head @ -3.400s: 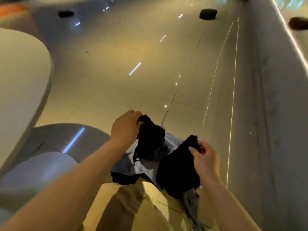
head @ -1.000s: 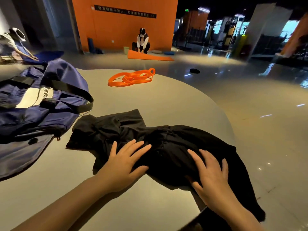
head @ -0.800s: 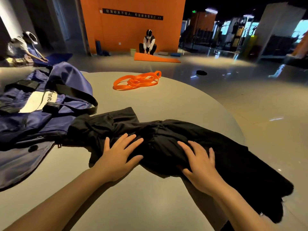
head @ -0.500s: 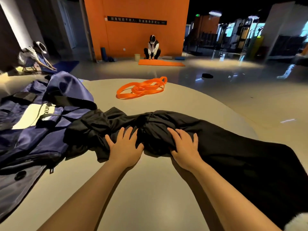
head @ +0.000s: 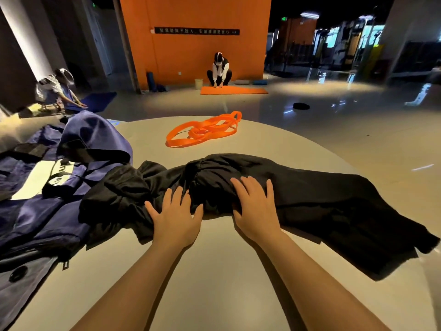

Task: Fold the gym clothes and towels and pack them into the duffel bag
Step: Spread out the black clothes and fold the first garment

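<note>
A crumpled black garment lies across the round grey table, its right end hanging over the table's edge. My left hand presses flat on its near edge left of the middle, fingers straight. My right hand lies flat on the bunched middle, fingers spread. The navy duffel bag sprawls open at the left, with black straps and a white label; the garment's left end touches it.
An orange resistance band lies coiled at the table's far side. Beyond it a person kneels on an orange mat by the orange wall. Another person bends over a blue mat at the far left. Glossy floor lies to the right.
I brought the black garment from floor level onto the table. Over the last second both hands slid together toward its middle, bunching the cloth and pushing its left end against the bag.
</note>
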`<state>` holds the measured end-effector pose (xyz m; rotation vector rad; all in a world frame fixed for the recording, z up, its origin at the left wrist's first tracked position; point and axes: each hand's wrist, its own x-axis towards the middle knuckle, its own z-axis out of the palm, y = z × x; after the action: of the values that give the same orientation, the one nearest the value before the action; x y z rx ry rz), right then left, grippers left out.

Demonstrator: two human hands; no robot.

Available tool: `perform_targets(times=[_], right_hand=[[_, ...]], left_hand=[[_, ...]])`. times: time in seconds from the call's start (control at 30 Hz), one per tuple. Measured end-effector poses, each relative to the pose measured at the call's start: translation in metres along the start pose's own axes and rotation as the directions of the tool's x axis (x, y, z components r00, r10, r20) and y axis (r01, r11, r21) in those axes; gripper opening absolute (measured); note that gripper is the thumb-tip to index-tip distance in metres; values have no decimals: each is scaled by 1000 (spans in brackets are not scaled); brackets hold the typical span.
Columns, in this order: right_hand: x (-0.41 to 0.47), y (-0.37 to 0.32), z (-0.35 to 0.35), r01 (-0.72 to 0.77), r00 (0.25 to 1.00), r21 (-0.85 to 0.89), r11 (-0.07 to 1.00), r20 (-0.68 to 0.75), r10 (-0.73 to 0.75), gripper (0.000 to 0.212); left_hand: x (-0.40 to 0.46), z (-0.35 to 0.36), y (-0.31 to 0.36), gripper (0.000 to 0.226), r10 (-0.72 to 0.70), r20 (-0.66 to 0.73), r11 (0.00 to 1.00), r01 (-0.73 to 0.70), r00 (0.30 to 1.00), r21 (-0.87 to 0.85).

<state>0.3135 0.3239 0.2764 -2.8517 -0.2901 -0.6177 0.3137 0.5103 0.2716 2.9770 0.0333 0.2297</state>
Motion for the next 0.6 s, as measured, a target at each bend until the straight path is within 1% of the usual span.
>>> perform_targets(times=[0.07,0.1,0.17,0.2,0.3,0.37,0.43,0.5,0.53,0.6], right_hand=[[-23,6,-6,20,997,-34,999,-70,-22,58],[-36,9,-11,5,996,-41,999,-91,-8,54],[-64,20,-23,-63,993,-57,996,-105,57,46],[-78,26,-30,-100,989,-68,993,-114,92,43],[-117,42,-50,-176,978,-80,981,-128,165,40],[-140,47,-61,-218,971,-34,975,-103,214,41],[-156,48,-72,-255,965,17,967,-64,256,45],[-167,45,-82,-266,963,46,963,-20,267,49],[-174,43,-85,-266,964,52,963,8,266,49],[-188,41,-90,-280,959,89,956,65,275,47]], left_hand=[[-1,-1,3,58,6,1,1000,-6,1000,-22],[-2,-3,3,57,9,-14,999,-10,1000,-50],[-5,-8,5,53,16,-54,995,-21,998,-99],[-8,-10,6,50,35,-87,995,-43,996,-93],[-26,-9,5,41,158,-225,981,-178,961,-72],[-39,-9,6,43,237,-250,957,-271,939,-108],[-59,-11,10,49,305,-214,932,-336,928,-133],[-84,-16,17,48,354,-144,913,-375,924,-161],[-97,-18,21,49,379,-106,905,-392,919,-167],[-124,-24,30,59,438,-59,880,-441,897,-178]])
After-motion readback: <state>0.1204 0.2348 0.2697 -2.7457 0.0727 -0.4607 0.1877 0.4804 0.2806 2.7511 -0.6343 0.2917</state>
